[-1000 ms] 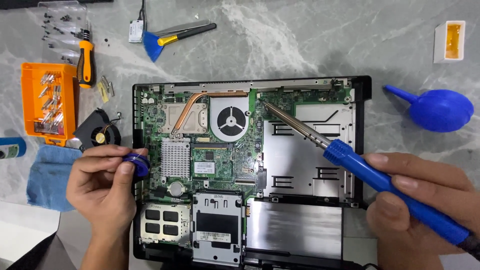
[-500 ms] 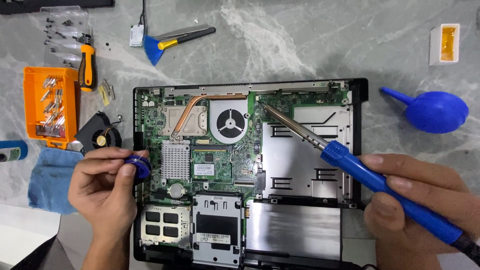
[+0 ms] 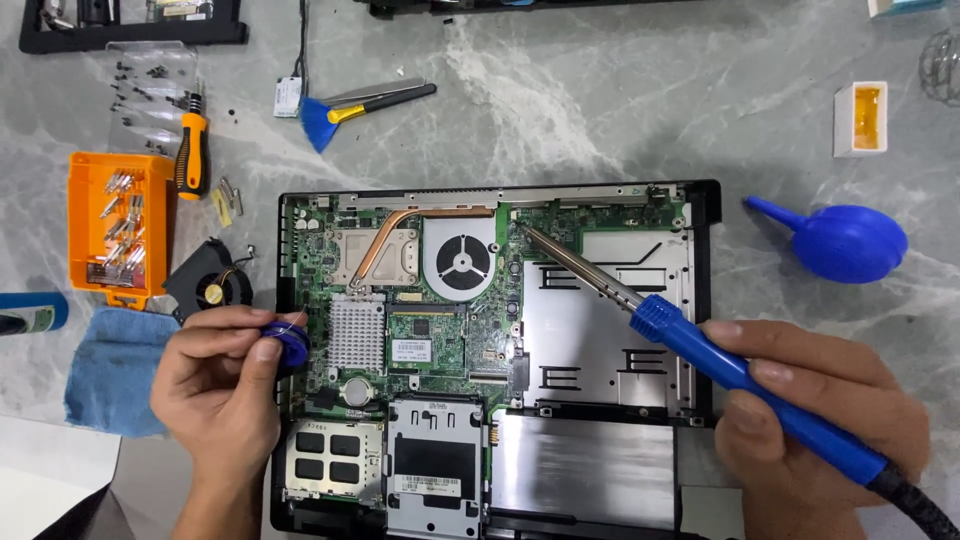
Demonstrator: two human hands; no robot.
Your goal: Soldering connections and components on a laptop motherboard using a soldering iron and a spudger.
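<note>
My right hand [image 3: 810, 420] is clenched around the blue soldering iron [image 3: 740, 375], its tip resting on the green board of the opened laptop [image 3: 400, 300] just right of the round fan [image 3: 460, 265]; my left hand [image 3: 225, 385] has its fingers [image 3: 262, 350] pinched on a small blue spool [image 3: 290, 345] at the board's left edge, a thin strand of wire leading off it. To do this well, I judge, I should hold the tip steady on one joint only, keep the shaft clear of the fan and copper pipe [image 3: 395, 235], and feed the strand sparingly; the orange bit case [image 3: 118, 228], blue blower [image 3: 845, 243] and blue cloth [image 3: 118, 370] lie on the bench [image 3: 650, 100], well apart.
</note>
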